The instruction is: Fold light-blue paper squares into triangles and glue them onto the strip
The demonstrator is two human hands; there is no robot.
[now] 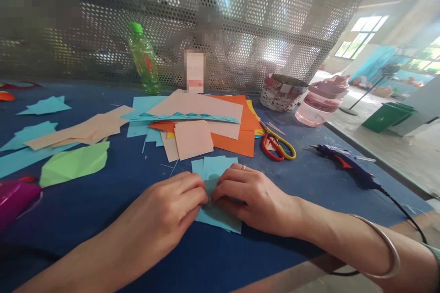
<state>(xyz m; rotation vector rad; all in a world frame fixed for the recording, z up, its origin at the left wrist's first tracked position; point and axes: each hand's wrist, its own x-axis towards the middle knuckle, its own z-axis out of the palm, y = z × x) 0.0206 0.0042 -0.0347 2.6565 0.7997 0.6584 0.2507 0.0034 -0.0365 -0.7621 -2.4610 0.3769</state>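
Note:
Light blue paper sheets (220,219) lie stacked in front of me on the dark blue table. From the left, my left hand (177,203) is closed, its fingertips pinched together at the paper's edge. My right hand (256,197), with a ring and a bangle, is closed too, its curled fingers gripping the same paper from the other side. The two sets of fingertips almost meet; what exactly sits between them is partly hidden. Just beyond are beige paper squares (194,139) and a long blue strip (185,117) with a row of folded points.
Scissors (280,144) and a hot glue gun (347,167) lie to the right. Orange paper (237,144), a green paper leaf (75,162) and blue cut-outs (44,105) are spread about. Behind stand a green bottle (144,59), a round container (283,94) and a pink-lidded jug (319,103).

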